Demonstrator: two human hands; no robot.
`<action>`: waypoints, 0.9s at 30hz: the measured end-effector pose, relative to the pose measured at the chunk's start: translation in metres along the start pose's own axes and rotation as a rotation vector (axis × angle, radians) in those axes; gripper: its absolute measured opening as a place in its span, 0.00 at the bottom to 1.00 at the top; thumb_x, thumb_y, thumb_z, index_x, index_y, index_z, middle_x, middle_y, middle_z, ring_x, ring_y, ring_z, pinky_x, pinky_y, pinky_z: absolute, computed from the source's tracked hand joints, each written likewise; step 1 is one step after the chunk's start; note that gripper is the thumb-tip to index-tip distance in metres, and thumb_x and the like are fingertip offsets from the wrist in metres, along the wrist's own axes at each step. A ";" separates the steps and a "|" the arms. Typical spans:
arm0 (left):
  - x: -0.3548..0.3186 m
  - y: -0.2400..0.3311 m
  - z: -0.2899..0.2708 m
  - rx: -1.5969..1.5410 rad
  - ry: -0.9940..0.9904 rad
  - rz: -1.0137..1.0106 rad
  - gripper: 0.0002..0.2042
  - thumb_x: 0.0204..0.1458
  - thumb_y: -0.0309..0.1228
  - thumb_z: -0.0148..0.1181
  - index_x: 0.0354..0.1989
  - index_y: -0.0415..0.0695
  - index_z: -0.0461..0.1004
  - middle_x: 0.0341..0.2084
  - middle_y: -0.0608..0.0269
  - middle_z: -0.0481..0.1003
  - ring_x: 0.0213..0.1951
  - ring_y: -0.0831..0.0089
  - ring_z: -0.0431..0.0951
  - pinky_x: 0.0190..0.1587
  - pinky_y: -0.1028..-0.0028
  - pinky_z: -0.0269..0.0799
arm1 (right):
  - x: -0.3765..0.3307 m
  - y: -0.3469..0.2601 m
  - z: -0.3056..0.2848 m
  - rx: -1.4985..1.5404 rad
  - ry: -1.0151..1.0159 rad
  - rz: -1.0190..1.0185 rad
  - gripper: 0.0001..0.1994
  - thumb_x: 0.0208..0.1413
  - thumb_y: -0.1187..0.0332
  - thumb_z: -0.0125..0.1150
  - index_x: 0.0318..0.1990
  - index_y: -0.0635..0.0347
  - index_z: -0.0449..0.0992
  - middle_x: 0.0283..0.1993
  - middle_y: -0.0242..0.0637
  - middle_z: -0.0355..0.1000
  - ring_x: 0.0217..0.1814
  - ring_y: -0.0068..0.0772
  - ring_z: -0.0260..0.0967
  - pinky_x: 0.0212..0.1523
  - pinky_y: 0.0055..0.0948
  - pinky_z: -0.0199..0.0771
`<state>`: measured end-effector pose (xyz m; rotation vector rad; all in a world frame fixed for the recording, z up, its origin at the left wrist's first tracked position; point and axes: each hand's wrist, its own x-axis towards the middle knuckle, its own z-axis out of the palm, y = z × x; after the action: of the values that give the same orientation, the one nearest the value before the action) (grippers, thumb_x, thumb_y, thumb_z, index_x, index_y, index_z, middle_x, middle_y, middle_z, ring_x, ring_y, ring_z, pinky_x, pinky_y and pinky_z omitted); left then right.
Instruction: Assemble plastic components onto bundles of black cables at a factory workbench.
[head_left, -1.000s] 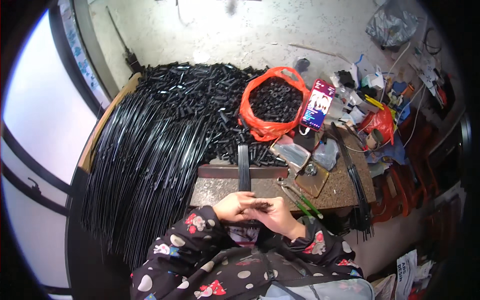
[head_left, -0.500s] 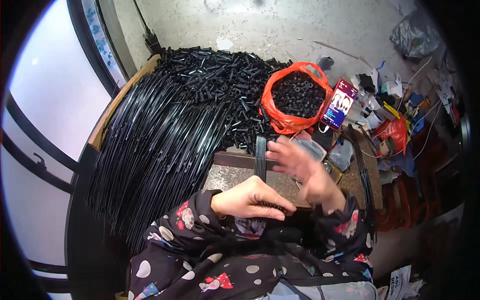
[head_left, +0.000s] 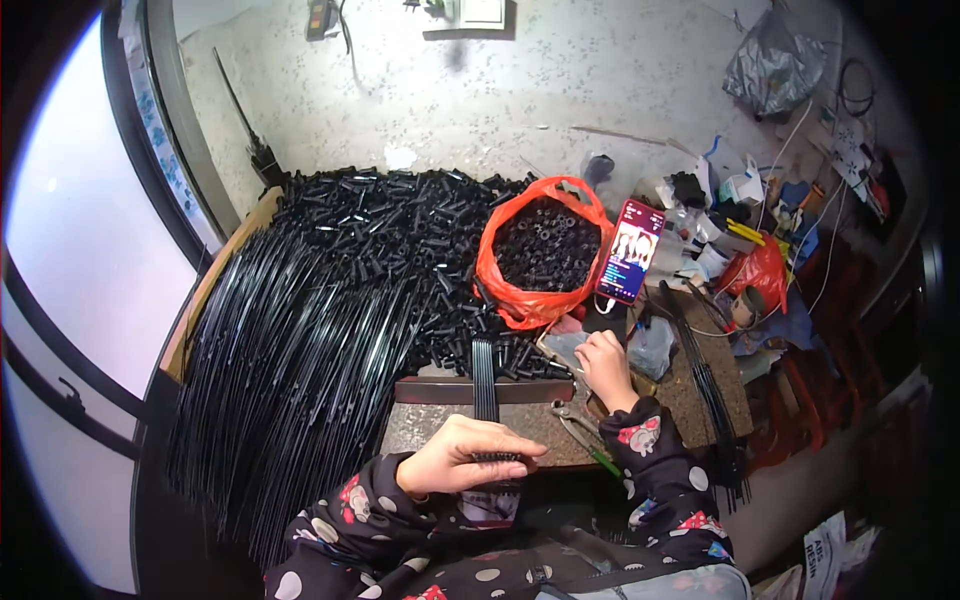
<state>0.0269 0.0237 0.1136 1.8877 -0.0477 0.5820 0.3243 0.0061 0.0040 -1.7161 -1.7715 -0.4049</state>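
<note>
My left hand (head_left: pixel 468 458) is closed round a flat bundle of thin black rods (head_left: pixel 483 368) near the table's front edge; the rods run forward from it over a dark bar (head_left: pixel 430 391). My right hand (head_left: pixel 606 368) is out over the right part of the table, beside a clear plastic bag (head_left: pixel 652 346) and below the phone. Its fingers are curled together, and anything in them is too small to tell. Pliers with a green handle (head_left: pixel 604 459) lie between the hands, nearer the right forearm.
Many long black rods (head_left: pixel 300 390) cover the left side, below a heap of short black tubular pieces (head_left: pixel 400 215). A red plastic bag (head_left: pixel 487 262) holds more black pieces. A lit phone (head_left: pixel 632 250) stands beside it. Further rods (head_left: pixel 712 395) and clutter line the right edge.
My right hand has moved from beside the left hand, blurred and spread, to further out with curled fingers. My left hand keeps the rods. The whole view has tilted up.
</note>
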 end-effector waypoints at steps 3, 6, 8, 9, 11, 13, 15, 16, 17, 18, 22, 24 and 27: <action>0.006 0.005 -0.003 0.031 0.043 -0.023 0.10 0.45 0.22 0.59 0.38 0.35 0.74 0.31 0.54 0.77 0.34 0.66 0.78 0.38 0.74 0.71 | 0.008 -0.005 -0.008 0.099 0.068 0.013 0.03 0.41 0.75 0.60 0.24 0.62 0.73 0.28 0.39 0.67 0.33 0.39 0.65 0.34 0.30 0.66; 0.002 -0.001 -0.007 0.096 0.119 -0.066 0.09 0.47 0.24 0.59 0.37 0.36 0.74 0.29 0.55 0.77 0.33 0.68 0.78 0.37 0.75 0.71 | 0.025 -0.071 -0.047 0.695 -0.034 0.196 0.02 0.43 0.79 0.56 0.27 0.63 0.73 0.27 0.40 0.68 0.27 0.37 0.66 0.30 0.27 0.66; 0.002 0.001 -0.007 0.093 0.157 -0.063 0.09 0.47 0.24 0.58 0.37 0.36 0.74 0.28 0.56 0.77 0.33 0.70 0.78 0.37 0.76 0.71 | 0.025 -0.120 -0.095 0.834 -0.088 0.127 0.07 0.40 0.80 0.57 0.30 0.63 0.74 0.25 0.39 0.67 0.26 0.39 0.65 0.29 0.28 0.66; 0.003 0.001 -0.007 0.086 0.164 -0.059 0.09 0.48 0.24 0.58 0.37 0.35 0.74 0.28 0.56 0.77 0.33 0.70 0.78 0.37 0.76 0.72 | 0.021 -0.137 -0.114 0.764 -0.051 -0.028 0.09 0.39 0.81 0.58 0.32 0.62 0.75 0.25 0.38 0.66 0.26 0.38 0.65 0.28 0.28 0.66; 0.007 0.000 -0.006 0.069 0.139 -0.045 0.09 0.47 0.23 0.58 0.37 0.35 0.74 0.28 0.56 0.77 0.33 0.70 0.78 0.37 0.76 0.72 | 0.005 -0.158 -0.134 0.513 -0.025 -0.059 0.13 0.37 0.82 0.58 0.35 0.62 0.76 0.27 0.37 0.66 0.28 0.38 0.64 0.29 0.28 0.66; 0.005 0.001 -0.005 0.078 0.147 -0.041 0.08 0.47 0.23 0.58 0.37 0.35 0.74 0.28 0.56 0.77 0.33 0.70 0.78 0.37 0.75 0.72 | -0.001 -0.165 -0.134 0.433 0.008 -0.112 0.15 0.36 0.82 0.58 0.36 0.62 0.76 0.29 0.37 0.66 0.30 0.37 0.64 0.30 0.29 0.66; 0.004 0.002 -0.002 0.090 0.149 -0.014 0.08 0.48 0.22 0.58 0.37 0.35 0.74 0.28 0.56 0.77 0.33 0.69 0.78 0.37 0.75 0.73 | -0.005 -0.168 -0.135 0.361 0.048 -0.120 0.15 0.35 0.82 0.58 0.37 0.62 0.76 0.30 0.37 0.66 0.31 0.38 0.63 0.30 0.30 0.65; 0.002 0.002 0.001 0.088 0.148 -0.013 0.08 0.48 0.22 0.58 0.37 0.35 0.74 0.28 0.56 0.77 0.33 0.69 0.78 0.37 0.75 0.73 | -0.007 -0.169 -0.136 0.359 0.048 -0.118 0.15 0.35 0.82 0.58 0.37 0.62 0.76 0.30 0.37 0.66 0.31 0.38 0.63 0.30 0.30 0.65; 0.001 0.001 0.002 0.085 0.155 0.003 0.08 0.48 0.23 0.58 0.37 0.35 0.74 0.28 0.56 0.77 0.33 0.69 0.78 0.37 0.75 0.73 | -0.007 -0.170 -0.138 0.342 0.050 -0.124 0.16 0.35 0.82 0.58 0.37 0.63 0.76 0.30 0.37 0.66 0.31 0.38 0.63 0.30 0.31 0.65; 0.000 0.001 0.004 0.082 0.163 0.019 0.08 0.48 0.23 0.58 0.37 0.35 0.74 0.28 0.56 0.77 0.33 0.70 0.78 0.36 0.75 0.73 | -0.008 -0.171 -0.139 0.326 0.053 -0.130 0.16 0.35 0.82 0.58 0.37 0.63 0.76 0.30 0.37 0.65 0.31 0.38 0.63 0.30 0.31 0.65; 0.000 0.004 0.008 0.112 0.162 0.034 0.08 0.48 0.23 0.58 0.37 0.35 0.74 0.28 0.56 0.77 0.33 0.70 0.78 0.36 0.76 0.73 | -0.011 -0.174 -0.141 0.327 0.049 -0.150 0.16 0.34 0.82 0.58 0.37 0.63 0.76 0.30 0.37 0.65 0.30 0.38 0.63 0.30 0.31 0.65; -0.003 0.005 0.010 0.126 0.150 0.060 0.08 0.48 0.23 0.58 0.36 0.36 0.74 0.28 0.56 0.77 0.32 0.71 0.78 0.36 0.76 0.73 | -0.012 -0.177 -0.142 0.376 0.043 -0.172 0.16 0.34 0.82 0.58 0.37 0.64 0.75 0.29 0.37 0.65 0.30 0.38 0.63 0.30 0.31 0.65; -0.004 0.006 0.010 0.148 0.164 0.097 0.07 0.48 0.23 0.58 0.36 0.36 0.74 0.27 0.56 0.77 0.32 0.71 0.78 0.35 0.76 0.73 | -0.013 -0.183 -0.145 0.335 0.072 -0.185 0.16 0.34 0.82 0.58 0.36 0.64 0.75 0.29 0.37 0.65 0.29 0.38 0.63 0.29 0.31 0.65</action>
<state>0.0255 0.0115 0.1142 1.9823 0.0116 0.8243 0.1784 -0.1123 0.1425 -1.2969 -1.8333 -0.2283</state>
